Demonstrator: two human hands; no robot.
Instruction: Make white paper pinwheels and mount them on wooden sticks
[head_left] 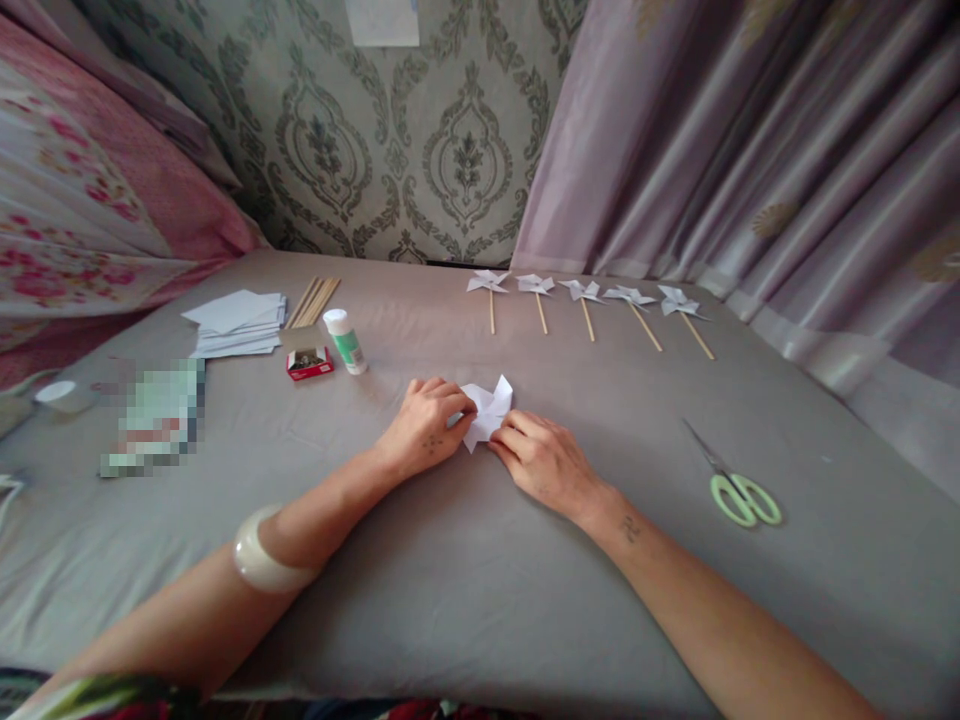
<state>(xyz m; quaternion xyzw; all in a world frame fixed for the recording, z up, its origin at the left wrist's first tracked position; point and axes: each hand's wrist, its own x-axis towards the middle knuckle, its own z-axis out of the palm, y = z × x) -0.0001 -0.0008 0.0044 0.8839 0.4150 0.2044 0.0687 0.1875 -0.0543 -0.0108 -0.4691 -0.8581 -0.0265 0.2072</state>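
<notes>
From where I stand, the left hand [431, 415] has its fingers pinched on the left side of a white paper pinwheel [491, 405], while the right hand [544, 455] grips its lower right edge. The pinwheel sits between them, near the middle of the grey-covered desk [420, 560]; I can't tell whether it touches the cloth. A pale bangle [259, 555] circles the left forearm. Beyond the left hand stands a glue stick [346, 345], just beside a small open red box [311, 370]. Behind lie wooden sticks [313, 302] and a stack of paper [238, 330]. Five finished pinwheels on sticks line the far side, below the curtain [675, 150]. Green-handled scissors [731, 478] lie right of the right hand.
</notes>
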